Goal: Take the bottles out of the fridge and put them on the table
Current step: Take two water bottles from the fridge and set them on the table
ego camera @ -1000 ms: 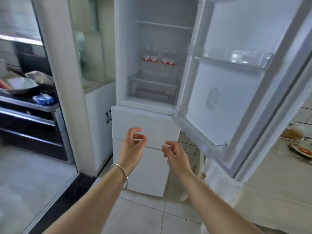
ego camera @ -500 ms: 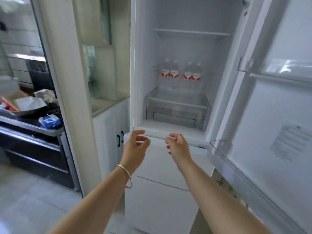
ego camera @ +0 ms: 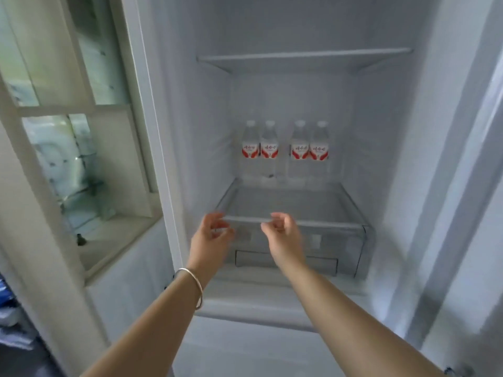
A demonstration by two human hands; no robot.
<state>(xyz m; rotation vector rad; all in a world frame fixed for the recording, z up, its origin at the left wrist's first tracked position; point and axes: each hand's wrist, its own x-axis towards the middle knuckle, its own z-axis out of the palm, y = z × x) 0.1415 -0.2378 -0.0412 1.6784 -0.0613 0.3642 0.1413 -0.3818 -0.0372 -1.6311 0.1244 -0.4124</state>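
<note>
Several clear water bottles [ego camera: 284, 151] with red and white labels stand in a row at the back of the open fridge [ego camera: 408, 131], on a glass shelf [ego camera: 288, 202]. My left hand [ego camera: 211, 240], with a silver bangle on its wrist, and my right hand [ego camera: 284, 238] reach into the fridge side by side, at the shelf's front edge. Both hands have loosely curled fingers and hold nothing. The bottles stand well behind both hands.
A clear drawer [ego camera: 340, 248] sits under the glass shelf. An upper shelf [ego camera: 302, 57] spans the fridge above the bottles. A white cabinet with glass panels [ego camera: 81, 159] stands to the left. The fridge door edge [ego camera: 462, 186] runs down the right.
I have come closer to the fridge, which now fills the view. Both hands have risen from below the fridge compartment to the front edge of the glass shelf.
</note>
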